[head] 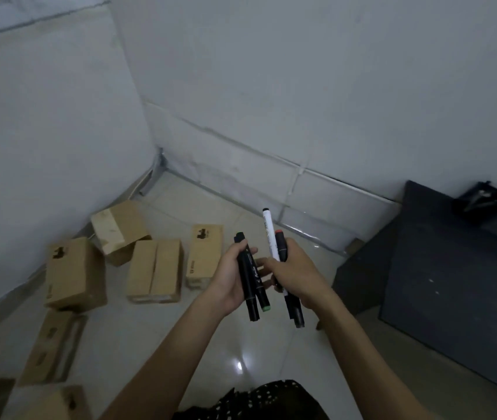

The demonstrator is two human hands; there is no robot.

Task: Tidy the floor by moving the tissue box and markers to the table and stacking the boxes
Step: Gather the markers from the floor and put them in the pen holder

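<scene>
**Markers in both hands, boxes loose on the floor**

The left hand grips two black markers side by side, fingers curled round their barrels; one of them ends in a green tip that points down. The right hand is clenched round a white marker and a black marker with a red cap, both standing up out of the fist, and dark barrels stick out below it. How many it holds in all I cannot tell. The two hands are just beside each other, above the tiled floor.

Cardboard boxes lie unstacked near the floor's far left corner, where the two walls meet: a tilted one nearest the corner, then three in a loose row. More boxes lie along the floor's left edge, nearer the person.

The dark table stands at the right against the wall. A black object, too dim to name, sits at its far edge.
</scene>
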